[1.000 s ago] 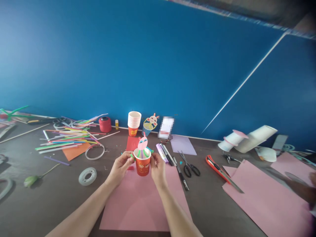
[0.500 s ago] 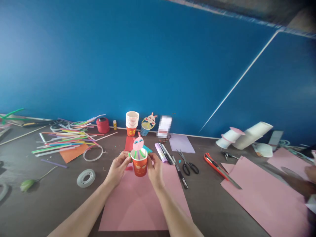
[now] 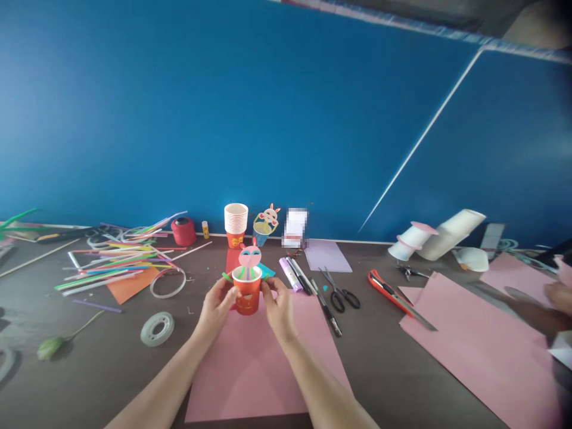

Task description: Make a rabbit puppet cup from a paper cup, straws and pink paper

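Note:
A red paper cup (image 3: 247, 299) with gold print stands between my hands above the pink sheet (image 3: 250, 369). Out of its mouth rises a pink paper rabbit face (image 3: 249, 256) on green and purple strips, and short green ends stick out at both sides of the rim. My left hand (image 3: 218, 307) is closed on the cup's left side, its thumb against the front. At the right side, my right hand (image 3: 279, 304) has thumb and fingers closed on the cup near the rim; its fingertips are partly hidden.
Behind stand stacked cups (image 3: 236, 225) and a blue cup with a rabbit face (image 3: 263, 231). Drinking straws (image 3: 120, 256) and a tape roll (image 3: 157, 329) lie left. Scissors (image 3: 340, 293), markers (image 3: 292, 276) and a box cutter (image 3: 397, 298) lie right. Another person's hand (image 3: 558, 297) is at far right.
My left fingers have shifted from the green end at the rim onto the cup's side. The rabbit face sits slightly lower in the cup. The view has moved slightly.

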A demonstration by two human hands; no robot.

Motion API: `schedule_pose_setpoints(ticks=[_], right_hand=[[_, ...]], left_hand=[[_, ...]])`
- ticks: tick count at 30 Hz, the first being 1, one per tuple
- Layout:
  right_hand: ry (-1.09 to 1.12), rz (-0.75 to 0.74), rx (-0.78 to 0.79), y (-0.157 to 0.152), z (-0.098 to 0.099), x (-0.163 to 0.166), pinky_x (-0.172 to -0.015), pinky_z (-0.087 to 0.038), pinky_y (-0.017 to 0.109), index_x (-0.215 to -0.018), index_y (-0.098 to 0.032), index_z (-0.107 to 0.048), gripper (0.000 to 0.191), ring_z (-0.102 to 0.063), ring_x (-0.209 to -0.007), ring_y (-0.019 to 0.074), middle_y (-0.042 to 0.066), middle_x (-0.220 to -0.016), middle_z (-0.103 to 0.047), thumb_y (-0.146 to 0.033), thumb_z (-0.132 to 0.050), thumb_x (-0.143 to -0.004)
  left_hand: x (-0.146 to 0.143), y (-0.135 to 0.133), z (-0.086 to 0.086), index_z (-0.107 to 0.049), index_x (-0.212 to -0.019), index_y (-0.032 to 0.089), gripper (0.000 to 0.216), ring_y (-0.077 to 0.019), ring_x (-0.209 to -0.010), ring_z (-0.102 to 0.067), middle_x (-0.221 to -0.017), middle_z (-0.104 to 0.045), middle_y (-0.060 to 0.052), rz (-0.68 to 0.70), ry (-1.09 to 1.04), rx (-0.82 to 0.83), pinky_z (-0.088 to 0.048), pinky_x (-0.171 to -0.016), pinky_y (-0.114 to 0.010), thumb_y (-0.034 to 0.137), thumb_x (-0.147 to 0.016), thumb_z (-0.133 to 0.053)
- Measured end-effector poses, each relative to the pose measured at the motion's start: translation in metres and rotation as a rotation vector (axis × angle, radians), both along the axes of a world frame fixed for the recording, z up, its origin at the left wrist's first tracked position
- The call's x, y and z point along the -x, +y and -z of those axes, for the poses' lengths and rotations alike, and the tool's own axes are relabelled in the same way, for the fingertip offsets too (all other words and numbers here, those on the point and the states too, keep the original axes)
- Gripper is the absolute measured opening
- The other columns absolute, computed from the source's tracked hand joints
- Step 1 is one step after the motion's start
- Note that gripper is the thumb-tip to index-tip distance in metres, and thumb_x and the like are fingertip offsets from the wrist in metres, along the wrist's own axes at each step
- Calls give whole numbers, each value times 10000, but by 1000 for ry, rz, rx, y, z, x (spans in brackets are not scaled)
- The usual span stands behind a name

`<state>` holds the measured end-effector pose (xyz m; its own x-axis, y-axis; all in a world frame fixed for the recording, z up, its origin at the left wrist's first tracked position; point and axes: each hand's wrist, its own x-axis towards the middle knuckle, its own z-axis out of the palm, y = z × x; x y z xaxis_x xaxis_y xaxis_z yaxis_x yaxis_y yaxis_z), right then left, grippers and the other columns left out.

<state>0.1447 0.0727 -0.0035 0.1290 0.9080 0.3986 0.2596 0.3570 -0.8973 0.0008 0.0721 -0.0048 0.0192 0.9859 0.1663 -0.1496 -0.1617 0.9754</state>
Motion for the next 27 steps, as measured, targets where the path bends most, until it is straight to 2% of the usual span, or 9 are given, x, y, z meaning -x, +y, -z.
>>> schedule_pose_setpoints(ticks=[3, 6, 9, 16, 23, 27], right_hand=[[-95, 2, -24, -2, -3, -1, -644, -426, 271, -775, -177, -573, 182, -563, -682, 170, 33, -732, -619, -259, -431, -856], [-237, -10, -76, -6, -7, -2, -683, -418, 289, -784, -180, -581, 186, -559, -738, 187, 54, -773, -619, -238, -422, -862], [-309, -9, -117, -8, -9, -3, -711, -407, 301, -792, -185, -590, 195, -557, -778, 197, 62, -805, -626, -221, -414, -867], [-277, -46, -135, -7, -9, -6, -718, -407, 304, -772, -192, -589, 202, -545, -773, 189, 42, -764, -620, -257, -427, -874], [-428, -17, -188, -8, -10, -8, -711, -393, 323, -771, -200, -567, 178, -519, -752, 199, 51, -744, -593, -226, -423, -871], [-418, -14, -172, -7, -8, -7, -727, -395, 328, -789, -201, -563, 153, -526, -767, 205, 52, -752, -595, -233, -435, -866]], left_hand=[[-3, -1, 0, -518, -1066, 165, 472, -224, -888, -583, -971, -615, -76, 23, 77, -29, -483, -756, -317, 295, -643, -683], [-4, -1, 3, -492, -1071, 166, 567, -231, -871, -599, -998, -620, -86, -16, 105, 23, -494, -713, -302, 272, -570, -734], [-4, -1, 5, -499, -1037, 161, 531, -223, -838, -607, -939, -637, -74, -52, 128, 52, -488, -696, -298, 285, -576, -731], [-2, -2, 3, -530, -975, 159, 422, -208, -794, -601, -858, -636, -45, 11, 191, -10, -471, -704, -296, 238, -601, -709], [-5, -3, 4, -541, -958, 162, 426, -202, -772, -596, -861, -635, -41, -37, 240, -35, -468, -700, -293, 258, -582, -716], [-7, -3, 3, -532, -953, 163, 452, -202, -784, -599, -874, -633, -43, -58, 199, -14, -475, -685, -284, 255, -560, -735]])
